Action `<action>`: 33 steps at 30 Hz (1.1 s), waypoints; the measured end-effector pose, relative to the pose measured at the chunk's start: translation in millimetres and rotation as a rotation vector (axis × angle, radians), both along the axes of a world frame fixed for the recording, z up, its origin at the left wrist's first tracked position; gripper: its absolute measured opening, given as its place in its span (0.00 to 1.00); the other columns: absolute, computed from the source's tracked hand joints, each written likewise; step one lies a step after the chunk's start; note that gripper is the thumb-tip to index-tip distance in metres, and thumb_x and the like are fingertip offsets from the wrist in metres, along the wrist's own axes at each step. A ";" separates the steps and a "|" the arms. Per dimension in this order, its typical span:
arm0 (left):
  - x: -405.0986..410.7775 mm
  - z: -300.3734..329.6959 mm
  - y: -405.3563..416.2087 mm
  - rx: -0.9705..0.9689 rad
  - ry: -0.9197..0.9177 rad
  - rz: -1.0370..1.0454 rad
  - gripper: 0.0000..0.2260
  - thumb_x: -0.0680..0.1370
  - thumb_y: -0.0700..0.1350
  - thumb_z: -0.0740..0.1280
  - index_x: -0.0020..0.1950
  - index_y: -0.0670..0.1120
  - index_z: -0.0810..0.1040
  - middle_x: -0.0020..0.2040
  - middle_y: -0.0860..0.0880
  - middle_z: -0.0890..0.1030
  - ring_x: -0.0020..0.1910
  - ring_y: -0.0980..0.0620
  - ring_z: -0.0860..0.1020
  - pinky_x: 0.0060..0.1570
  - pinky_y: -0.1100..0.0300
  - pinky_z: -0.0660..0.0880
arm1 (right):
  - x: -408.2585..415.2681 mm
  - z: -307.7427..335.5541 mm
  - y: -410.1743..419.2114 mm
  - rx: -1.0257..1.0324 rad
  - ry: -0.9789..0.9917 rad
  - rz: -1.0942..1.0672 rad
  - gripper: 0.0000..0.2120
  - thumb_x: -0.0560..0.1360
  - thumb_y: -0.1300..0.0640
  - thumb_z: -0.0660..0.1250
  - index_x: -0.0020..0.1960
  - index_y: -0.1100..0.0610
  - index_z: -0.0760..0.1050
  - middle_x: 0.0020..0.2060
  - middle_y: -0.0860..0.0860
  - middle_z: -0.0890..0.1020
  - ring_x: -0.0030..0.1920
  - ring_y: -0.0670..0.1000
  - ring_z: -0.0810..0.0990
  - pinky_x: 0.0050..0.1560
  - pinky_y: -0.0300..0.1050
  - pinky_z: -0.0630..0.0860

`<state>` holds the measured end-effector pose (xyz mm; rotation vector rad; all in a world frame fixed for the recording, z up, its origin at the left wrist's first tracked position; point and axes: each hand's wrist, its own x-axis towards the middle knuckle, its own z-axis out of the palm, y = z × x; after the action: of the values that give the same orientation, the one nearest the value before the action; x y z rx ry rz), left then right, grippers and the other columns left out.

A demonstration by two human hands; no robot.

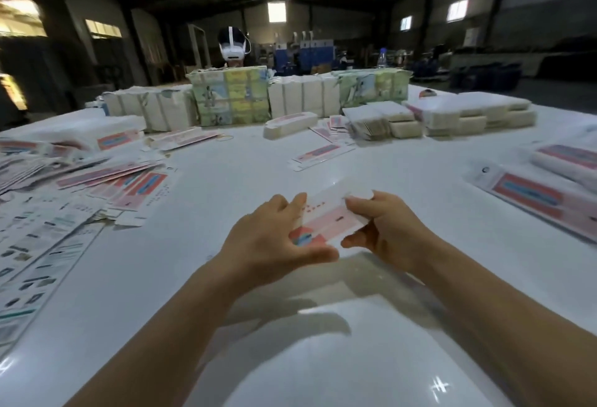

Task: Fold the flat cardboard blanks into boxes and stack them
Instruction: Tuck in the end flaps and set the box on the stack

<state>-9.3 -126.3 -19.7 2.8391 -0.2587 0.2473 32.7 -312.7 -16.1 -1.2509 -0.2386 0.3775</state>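
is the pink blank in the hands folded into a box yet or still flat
Cannot tell: the blank is blurred between left hand and right hand, held above the table.

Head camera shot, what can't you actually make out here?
- Cardboard blank, head view: motion blur smears its print, and the left hand and right hand cover its ends.
- Loose blanks: text too small.
- Person opposite: body hidden behind the bundled stacks.

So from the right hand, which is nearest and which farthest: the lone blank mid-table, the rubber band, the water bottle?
From the right hand:
1. Lone blank, lying flat mid-table, just beyond the hands.
2. Rubber band, farther back and to the left.
3. Water bottle, standing behind the bundled stacks at the far edge.
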 end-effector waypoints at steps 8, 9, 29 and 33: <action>-7.3 3.3 -4.0 -0.094 -0.259 -0.067 0.45 0.67 0.64 0.71 0.77 0.52 0.53 0.65 0.51 0.68 0.57 0.55 0.68 0.53 0.60 0.75 | -3.5 1.8 -9.3 0.188 0.079 0.142 0.11 0.76 0.60 0.62 0.56 0.63 0.75 0.43 0.60 0.85 0.37 0.54 0.84 0.29 0.43 0.80; -9.5 4.0 -3.6 -0.081 -0.292 -0.072 0.45 0.66 0.64 0.72 0.76 0.52 0.55 0.64 0.51 0.69 0.56 0.55 0.68 0.53 0.60 0.74 | -3.8 1.6 -9.6 0.176 0.057 0.160 0.14 0.73 0.61 0.64 0.57 0.63 0.74 0.45 0.61 0.84 0.38 0.55 0.84 0.29 0.43 0.80; -17.4 8.3 -6.7 0.132 -0.228 0.066 0.28 0.67 0.67 0.69 0.59 0.55 0.63 0.53 0.53 0.76 0.44 0.50 0.76 0.46 0.54 0.77 | -0.8 -2.3 -8.5 -0.267 0.045 0.056 0.12 0.74 0.69 0.57 0.43 0.65 0.80 0.25 0.56 0.78 0.20 0.47 0.73 0.19 0.36 0.69; -13.3 9.7 -5.1 -0.065 -0.171 0.061 0.26 0.70 0.65 0.67 0.63 0.56 0.65 0.50 0.55 0.69 0.46 0.52 0.73 0.45 0.53 0.76 | -4.4 4.1 -5.5 -0.194 0.142 -0.006 0.11 0.78 0.61 0.58 0.44 0.65 0.76 0.25 0.54 0.78 0.20 0.46 0.73 0.18 0.36 0.68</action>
<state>-22.5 -131.4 -10.0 2.7669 -0.1954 0.5031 28.3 -318.2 -12.0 -1.4083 -0.0779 0.4918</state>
